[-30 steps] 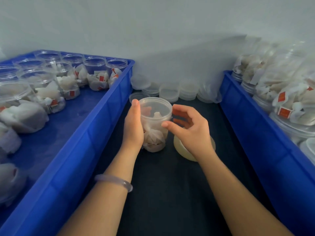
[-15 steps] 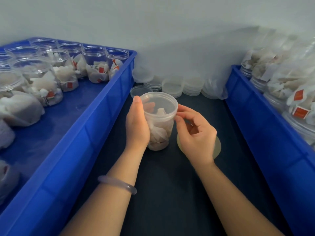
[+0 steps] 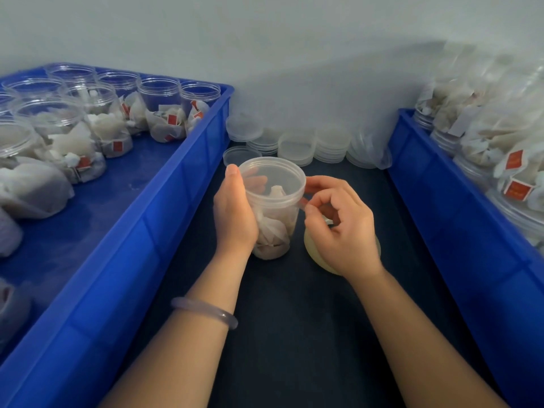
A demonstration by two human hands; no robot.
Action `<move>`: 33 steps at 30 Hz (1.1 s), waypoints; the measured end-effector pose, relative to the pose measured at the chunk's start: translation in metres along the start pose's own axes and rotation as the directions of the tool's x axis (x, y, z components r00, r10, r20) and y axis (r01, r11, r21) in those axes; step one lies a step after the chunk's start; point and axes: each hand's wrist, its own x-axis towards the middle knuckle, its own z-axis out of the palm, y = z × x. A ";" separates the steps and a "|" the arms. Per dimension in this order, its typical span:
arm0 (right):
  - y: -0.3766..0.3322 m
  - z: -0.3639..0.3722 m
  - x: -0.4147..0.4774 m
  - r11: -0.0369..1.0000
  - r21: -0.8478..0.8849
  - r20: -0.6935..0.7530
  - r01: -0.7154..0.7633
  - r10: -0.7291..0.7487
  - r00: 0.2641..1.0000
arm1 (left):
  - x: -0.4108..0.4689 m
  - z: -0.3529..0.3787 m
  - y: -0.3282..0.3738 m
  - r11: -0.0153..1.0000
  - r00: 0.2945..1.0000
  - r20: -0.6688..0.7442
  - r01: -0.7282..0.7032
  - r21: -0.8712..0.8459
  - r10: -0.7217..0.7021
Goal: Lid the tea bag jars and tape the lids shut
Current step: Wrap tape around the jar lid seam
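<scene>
Clear plastic jar [image 3: 276,228], lid [image 3: 272,178] on, stands on dark table [image 3: 294,334] btwn blue crates [image 3: 147,231]. L hand [image 3: 234,213] grasps jar side; R hand [image 3: 341,231] pinches tape strip [image 3: 303,203] at lid rim, over tape roll [image 3: 313,251].

The right hand [image 3: 341,231] covers most of the tape roll [image 3: 313,250]; only its left rim shows. Whether tape sits between that hand's pinched fingertips cannot be told. The left hand's [image 3: 235,219] fingers show only dimly through the jar [image 3: 273,207]. The 2 crates run out of frame: the left crate [image 3: 117,275] at the left and near edges, the right crate [image 3: 459,231] at the right. Its jars [image 3: 500,128] are blurred, and the red tags [image 3: 515,188] carry print too small to read.
</scene>
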 end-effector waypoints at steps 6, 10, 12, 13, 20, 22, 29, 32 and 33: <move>0.002 -0.001 0.008 0.996 0.021 0.053 -0.090 0.089 0.995 | 0.003 -0.002 -0.003 0.999 0.999 0.020 -0.041 0.014 0.041; 0.003 0.001 0.008 0.981 0.097 0.036 -0.170 0.167 0.985 | 0.006 -0.003 -0.004 0.999 0.998 0.021 -0.052 -0.010 0.052; 0.000 0.002 0.012 0.931 0.200 0.005 -0.304 0.309 0.951 | 0.004 -0.003 -0.002 0.999 0.998 0.030 -0.047 -0.008 0.047; -0.001 0.002 0.014 0.903 0.229 -0.016 -0.363 0.376 0.927 | 0.003 -0.002 -0.001 0.999 0.998 0.046 -0.046 -0.005 0.046; -0.039 0.037 0.011 0.726 0.445 -0.001 -0.524 0.585 0.811 | -0.015 0.009 -0.001 0.968 0.991 -0.013 -0.126 0.216 0.132; -0.046 0.046 0.017 0.718 0.441 -0.119 -0.539 0.642 0.757 | -0.019 0.010 -0.001 0.961 0.990 -0.019 -0.128 0.244 0.137; -0.040 0.042 0.020 0.767 0.409 -0.148 -0.495 0.591 0.793 | -0.007 -0.007 0.025 0.973 0.945 0.280 -0.204 0.105 0.168; -0.045 0.041 0.012 0.745 0.433 -0.087 -0.507 0.594 0.800 | -0.011 -0.006 0.021 0.969 0.954 0.204 -0.236 0.067 0.219; -0.047 0.040 0.010 0.731 0.439 -0.065 -0.522 0.605 0.793 | -0.011 -0.005 0.022 0.972 0.958 0.196 -0.225 0.068 0.209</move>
